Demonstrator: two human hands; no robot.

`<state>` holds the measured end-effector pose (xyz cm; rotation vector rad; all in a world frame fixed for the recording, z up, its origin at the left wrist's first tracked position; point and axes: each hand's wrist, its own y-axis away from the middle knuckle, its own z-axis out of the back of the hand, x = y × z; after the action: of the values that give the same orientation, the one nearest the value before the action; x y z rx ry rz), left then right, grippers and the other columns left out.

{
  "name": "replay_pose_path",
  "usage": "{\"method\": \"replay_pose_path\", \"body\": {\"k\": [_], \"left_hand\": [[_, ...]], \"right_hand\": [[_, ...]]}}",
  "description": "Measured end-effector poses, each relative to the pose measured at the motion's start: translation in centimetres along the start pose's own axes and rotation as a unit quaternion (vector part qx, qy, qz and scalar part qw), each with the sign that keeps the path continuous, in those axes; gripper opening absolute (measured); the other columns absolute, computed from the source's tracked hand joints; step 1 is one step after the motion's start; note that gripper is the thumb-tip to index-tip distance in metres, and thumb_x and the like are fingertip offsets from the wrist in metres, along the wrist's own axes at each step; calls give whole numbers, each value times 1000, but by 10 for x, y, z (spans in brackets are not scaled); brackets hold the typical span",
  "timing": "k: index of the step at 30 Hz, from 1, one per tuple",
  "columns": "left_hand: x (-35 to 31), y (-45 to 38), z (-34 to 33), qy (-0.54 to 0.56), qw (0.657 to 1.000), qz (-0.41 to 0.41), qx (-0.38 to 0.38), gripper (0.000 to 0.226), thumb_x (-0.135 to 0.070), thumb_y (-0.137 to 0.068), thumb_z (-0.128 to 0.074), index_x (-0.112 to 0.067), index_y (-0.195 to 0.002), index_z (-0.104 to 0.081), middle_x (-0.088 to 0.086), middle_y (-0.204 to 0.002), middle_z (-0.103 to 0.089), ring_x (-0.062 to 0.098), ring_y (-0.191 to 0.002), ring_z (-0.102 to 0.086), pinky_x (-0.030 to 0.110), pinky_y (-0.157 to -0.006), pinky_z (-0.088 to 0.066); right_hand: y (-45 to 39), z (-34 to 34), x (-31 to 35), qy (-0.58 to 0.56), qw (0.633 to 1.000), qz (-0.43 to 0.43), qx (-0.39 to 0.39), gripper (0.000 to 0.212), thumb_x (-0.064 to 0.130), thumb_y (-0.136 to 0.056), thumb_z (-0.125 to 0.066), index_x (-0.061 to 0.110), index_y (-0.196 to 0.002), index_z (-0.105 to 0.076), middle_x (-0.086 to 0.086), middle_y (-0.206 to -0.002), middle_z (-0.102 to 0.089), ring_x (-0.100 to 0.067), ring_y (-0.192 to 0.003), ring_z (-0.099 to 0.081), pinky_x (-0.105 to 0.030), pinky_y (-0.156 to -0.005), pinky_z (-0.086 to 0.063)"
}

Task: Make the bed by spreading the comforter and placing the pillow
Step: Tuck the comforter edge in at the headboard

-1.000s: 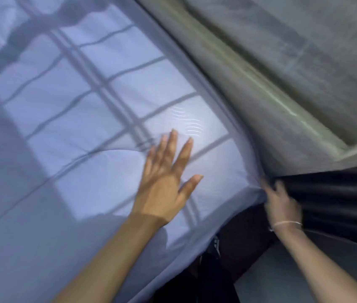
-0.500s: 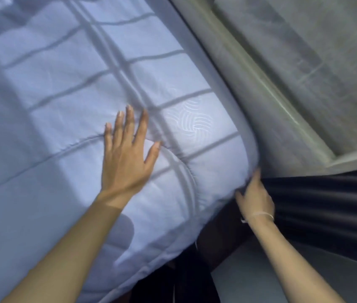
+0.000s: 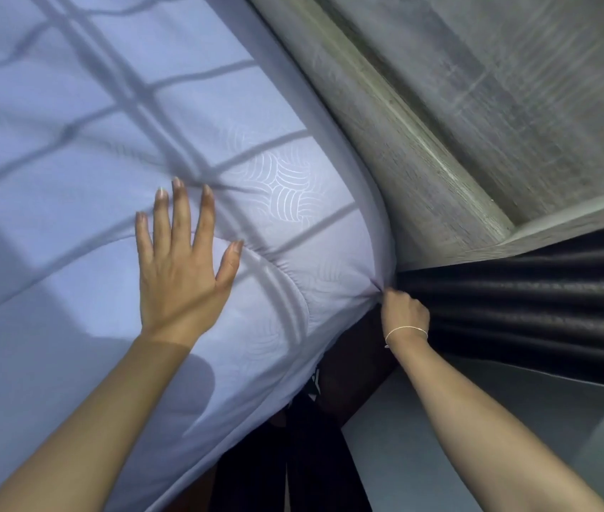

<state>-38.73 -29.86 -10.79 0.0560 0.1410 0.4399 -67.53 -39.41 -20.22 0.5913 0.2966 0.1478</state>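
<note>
Pinching a small gather of cloth at the very corner, the fingers (image 3: 389,298) of the right hand (image 3: 405,315) are curled tight around the comforter (image 3: 71,179), low on its hanging edge where it meets the dark pleated curtain (image 3: 536,301). A thin bracelet (image 3: 405,330) sits at that wrist. The left hand (image 3: 178,267) lies flat on top of the cover, fingers straight and a little spread, the thumb out along a curved stitched seam; it presses rather than grips.

The comforter itself, pale lilac with a raised wave pattern, lies over the bed (image 3: 355,360) right up to this corner and drapes over the side. Bars of window shadow fall across it. Beyond the corner runs a grey wooden wall ledge (image 3: 437,153), just beside the edge of the cover, and pale floor (image 3: 422,463) shows below.

To my eye this is the spreading step, at its tidying end: one hand anchoring the top while the other draws the corner down and taut. No pillow is in view, so that part looks not yet done from here. The next move seems to call for a firm pull downward and toward the wall side, enough to take out the puckers radiating from the pinch, with the flat palm sliding outward to smooth the seam instead of dragging the whole cover askew.
</note>
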Motion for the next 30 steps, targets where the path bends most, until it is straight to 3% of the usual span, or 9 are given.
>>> {"method": "replay_pose_path", "body": {"k": [6,9,11,13,16,21,23,26,30], "left_hand": [[3,-1,-9,-4,1000,-4,-25,67,-52,-96,-19,-18,-152,-6,12,-160,-1,28,-147,0,46,-119,2],[4,-2,-10,-8,999,-6,-31,66,-51,-96,-20,-18,-152,-6,12,-160,-1,28,-147,0,46,-119,2],[4,-2,-9,-10,1000,-5,-28,66,-51,-96,-20,-18,-152,-5,12,-160,-1,28,-147,0,46,-119,1],[3,-1,-8,-10,1000,-5,-19,67,-51,-96,-21,-18,-152,-6,12,-160,-1,28,-147,1,47,-119,1],[4,-2,-7,-13,1000,-9,-24,70,-53,-94,-22,-16,-152,-7,13,-160,-2,28,-147,0,47,-119,-1],[8,12,0,40,991,-127,-21,67,-47,-97,-27,-11,-151,-14,12,-159,-9,29,-147,-4,48,-118,-12],[25,10,6,81,981,-174,-43,58,-38,-99,-27,-10,-149,-20,12,-157,-18,25,-146,-15,45,-116,-18],[78,-12,17,68,988,-43,-135,53,-31,-99,-23,-6,-146,-27,20,-152,-28,31,-141,-28,49,-114,-24],[139,-16,10,51,977,178,-109,60,-40,-96,-25,-13,-150,-21,15,-157,-16,36,-144,-14,54,-115,-11]], "right_hand": [[3,36,4,-41,993,-75,76,28,4,-86,-58,6,-113,-60,-16,-116,-64,-35,-107,-62,-40,-81,-51],[21,73,31,-163,970,-11,-183,20,9,-90,-43,5,-97,-62,-18,-100,-67,-39,-94,-64,-40,-74,-51],[31,104,55,-242,901,75,-353,29,15,-93,-42,8,-113,-61,-11,-116,-65,-30,-105,-61,-37,-85,-50],[27,128,81,-288,844,189,-412,40,26,-97,-43,8,-132,-53,-9,-134,-56,-25,-120,-54,-34,-100,-44],[4,136,110,-230,861,304,-337,58,44,-98,-35,8,-143,-39,-13,-148,-40,-28,-137,-38,-43,-111,-33],[-2,120,79,-290,924,171,-182,82,64,-92,-23,-2,-140,-35,-27,-140,-44,-38,-130,-43,-46,-108,-35],[5,122,72,-260,938,131,-190,81,61,-93,-22,-6,-138,-32,-32,-136,-45,-43,-128,-42,-52,-106,-35],[16,146,105,-192,902,235,-306,73,47,-95,-26,-7,-143,-26,-29,-149,-30,-43,-140,-25,-57,-114,-21],[45,179,194,-172,840,428,-285,62,48,-96,-29,17,-149,-25,-14,-157,-20,-33,-145,-16,-50,-116,-14]]}}
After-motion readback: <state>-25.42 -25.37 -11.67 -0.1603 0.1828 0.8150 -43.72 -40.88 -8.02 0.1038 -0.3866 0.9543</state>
